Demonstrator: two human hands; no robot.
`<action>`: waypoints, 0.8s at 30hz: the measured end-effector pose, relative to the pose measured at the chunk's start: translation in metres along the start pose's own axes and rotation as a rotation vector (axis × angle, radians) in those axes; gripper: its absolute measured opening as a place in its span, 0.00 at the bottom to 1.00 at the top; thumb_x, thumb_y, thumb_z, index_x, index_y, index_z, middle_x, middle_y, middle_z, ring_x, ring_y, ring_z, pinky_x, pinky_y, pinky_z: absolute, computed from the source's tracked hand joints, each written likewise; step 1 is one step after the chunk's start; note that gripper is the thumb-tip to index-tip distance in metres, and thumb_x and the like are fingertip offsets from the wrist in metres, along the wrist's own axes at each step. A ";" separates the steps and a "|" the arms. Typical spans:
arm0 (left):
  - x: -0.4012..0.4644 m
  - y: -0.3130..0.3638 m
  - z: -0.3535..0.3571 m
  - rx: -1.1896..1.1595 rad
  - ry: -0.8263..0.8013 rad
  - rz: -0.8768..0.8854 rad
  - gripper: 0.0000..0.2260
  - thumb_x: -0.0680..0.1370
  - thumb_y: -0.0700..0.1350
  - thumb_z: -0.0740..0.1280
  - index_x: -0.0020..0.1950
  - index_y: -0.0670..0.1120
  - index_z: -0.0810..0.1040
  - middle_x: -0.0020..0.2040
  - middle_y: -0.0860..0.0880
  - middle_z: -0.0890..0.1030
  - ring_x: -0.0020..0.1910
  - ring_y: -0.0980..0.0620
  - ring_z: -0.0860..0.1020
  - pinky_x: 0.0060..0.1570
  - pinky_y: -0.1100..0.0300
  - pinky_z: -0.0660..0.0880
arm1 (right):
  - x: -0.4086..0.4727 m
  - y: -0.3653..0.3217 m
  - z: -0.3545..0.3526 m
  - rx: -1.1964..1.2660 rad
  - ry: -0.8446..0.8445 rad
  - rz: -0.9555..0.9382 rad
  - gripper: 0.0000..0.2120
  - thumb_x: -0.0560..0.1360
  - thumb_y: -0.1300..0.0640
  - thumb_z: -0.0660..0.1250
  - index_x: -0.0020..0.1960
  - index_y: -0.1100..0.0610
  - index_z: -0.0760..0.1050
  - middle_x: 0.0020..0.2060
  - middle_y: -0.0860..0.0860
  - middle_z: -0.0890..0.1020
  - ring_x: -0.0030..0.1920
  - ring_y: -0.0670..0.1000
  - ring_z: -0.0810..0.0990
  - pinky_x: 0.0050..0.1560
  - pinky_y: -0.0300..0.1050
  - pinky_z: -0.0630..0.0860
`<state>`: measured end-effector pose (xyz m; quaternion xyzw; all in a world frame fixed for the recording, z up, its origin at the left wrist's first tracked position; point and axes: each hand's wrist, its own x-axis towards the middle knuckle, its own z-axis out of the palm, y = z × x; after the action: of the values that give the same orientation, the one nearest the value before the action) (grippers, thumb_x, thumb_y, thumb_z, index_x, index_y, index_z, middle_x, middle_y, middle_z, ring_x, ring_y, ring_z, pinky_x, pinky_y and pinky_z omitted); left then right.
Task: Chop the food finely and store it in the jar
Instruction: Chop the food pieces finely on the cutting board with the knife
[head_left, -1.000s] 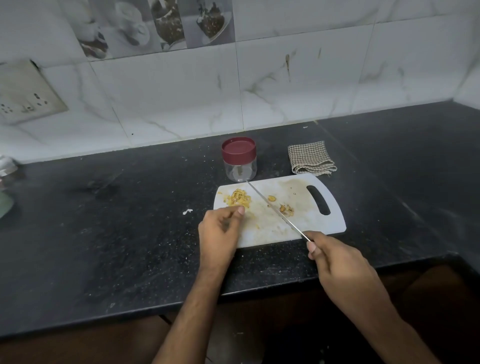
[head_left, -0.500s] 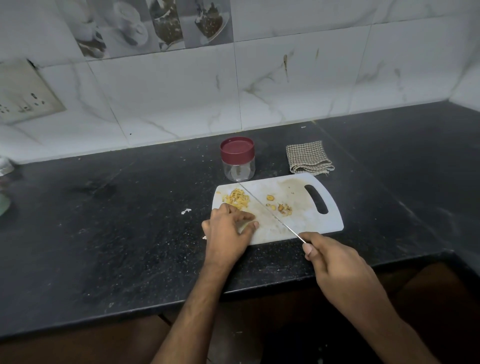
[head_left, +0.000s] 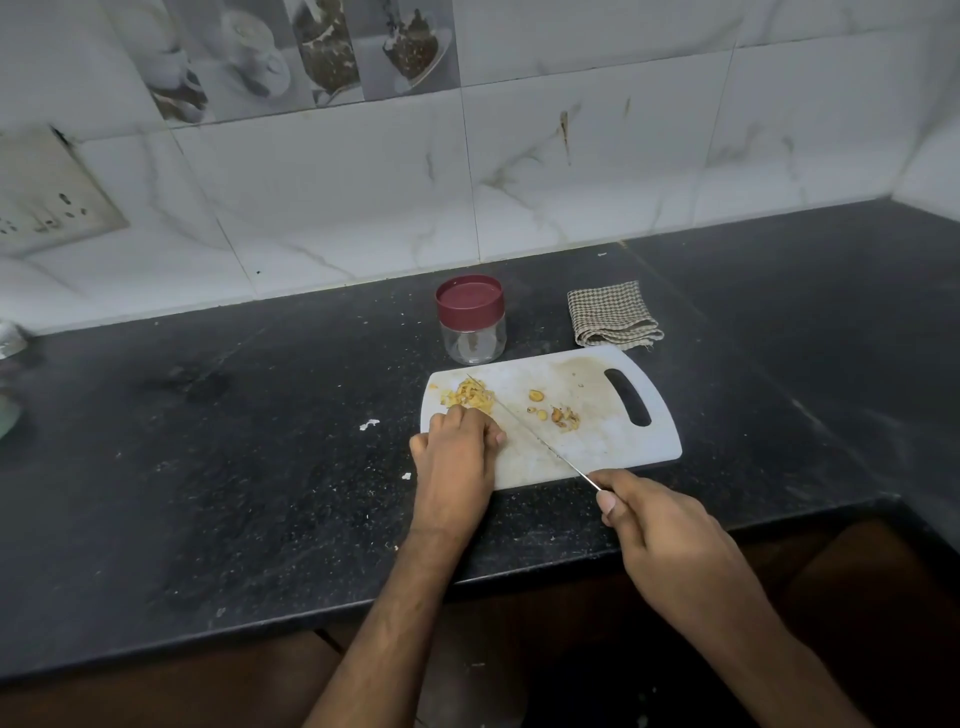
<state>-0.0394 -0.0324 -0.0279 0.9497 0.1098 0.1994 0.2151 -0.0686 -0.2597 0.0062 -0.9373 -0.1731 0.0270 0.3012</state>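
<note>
A white cutting board (head_left: 597, 447) lies on the black counter. A pile of finely chopped yellow food (head_left: 467, 397) sits at the board's far left corner, and a few loose pieces (head_left: 563, 415) lie near its middle. My left hand (head_left: 454, 457) rests knuckles up on the board, its curled fingers pinning the near edge of the pile. My right hand (head_left: 665, 540) grips the handle of a thin knife (head_left: 524, 428). The blade runs diagonally across the board, with its tip at the pile. A clear jar (head_left: 471, 325) with a closed maroon lid stands just behind the board.
A folded checked cloth (head_left: 613, 314) lies behind the board's handle end. A small white scrap (head_left: 370, 424) sits on the counter left of the board. A wall socket plate (head_left: 47, 197) hangs at the far left. The counter's front edge runs under my forearms.
My left hand moved forward to the pile and its fingers curled down against it. The knife tip swung left toward the pile. The right hand stayed at the board's near edge.
</note>
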 end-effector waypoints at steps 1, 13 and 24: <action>0.000 0.000 -0.001 -0.046 0.033 -0.015 0.06 0.84 0.50 0.61 0.48 0.54 0.72 0.49 0.57 0.75 0.50 0.54 0.70 0.50 0.55 0.58 | 0.000 0.000 -0.001 0.006 0.004 0.004 0.16 0.84 0.43 0.52 0.68 0.39 0.71 0.50 0.36 0.79 0.51 0.41 0.77 0.49 0.45 0.73; -0.003 -0.005 -0.001 -0.069 0.105 0.006 0.04 0.81 0.46 0.69 0.55 0.52 0.80 0.54 0.58 0.79 0.54 0.56 0.73 0.51 0.58 0.58 | 0.000 -0.001 -0.004 0.138 0.018 0.054 0.12 0.85 0.51 0.55 0.61 0.44 0.75 0.41 0.44 0.81 0.37 0.43 0.78 0.34 0.35 0.70; 0.036 0.049 0.014 0.181 -0.081 0.098 0.10 0.83 0.51 0.64 0.59 0.53 0.84 0.55 0.52 0.78 0.57 0.49 0.73 0.57 0.51 0.65 | -0.004 0.002 -0.022 0.169 -0.025 0.083 0.09 0.85 0.52 0.53 0.56 0.46 0.72 0.42 0.48 0.80 0.33 0.46 0.78 0.35 0.47 0.80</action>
<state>0.0044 -0.0702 -0.0050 0.9767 0.0721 0.1605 0.1226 -0.0681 -0.2744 0.0231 -0.9146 -0.1351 0.0655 0.3756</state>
